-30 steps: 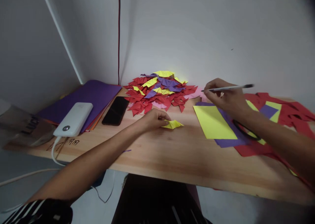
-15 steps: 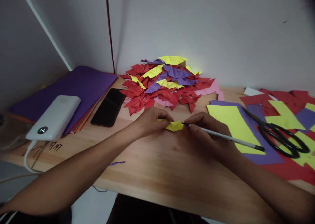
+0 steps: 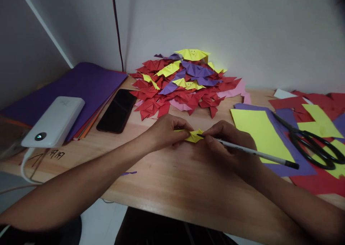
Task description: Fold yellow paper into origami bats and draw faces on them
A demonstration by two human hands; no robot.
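Note:
My left hand (image 3: 168, 132) is closed on a small folded yellow paper piece (image 3: 194, 136), pinching its left part between thumb and fingers. In my right hand (image 3: 231, 141) is a pen (image 3: 253, 152) with a pale barrel and black ends. Its dark tip lies over the yellow piece, close to or touching the paper; I cannot tell which. Beyond my hands is a heap of folded paper pieces (image 3: 153, 106) in red, purple, yellow and pink. Several yellow ones, such as the top one (image 3: 192, 54), bear small drawn faces.
Left are a black phone (image 3: 116, 111), a white power bank (image 3: 55, 121) with a cable, and stacked purple sheets (image 3: 88, 83). At right, black-handled scissors (image 3: 309, 141) rest across coloured paper, beside a yellow sheet (image 3: 262, 133). A purple scrap (image 3: 129, 173) lies near the table's front edge.
The pen tip has shifted from the yellow piece's right edge to over its surface. My view has tilted slightly, so the far things appear higher. Both hands keep their holds.

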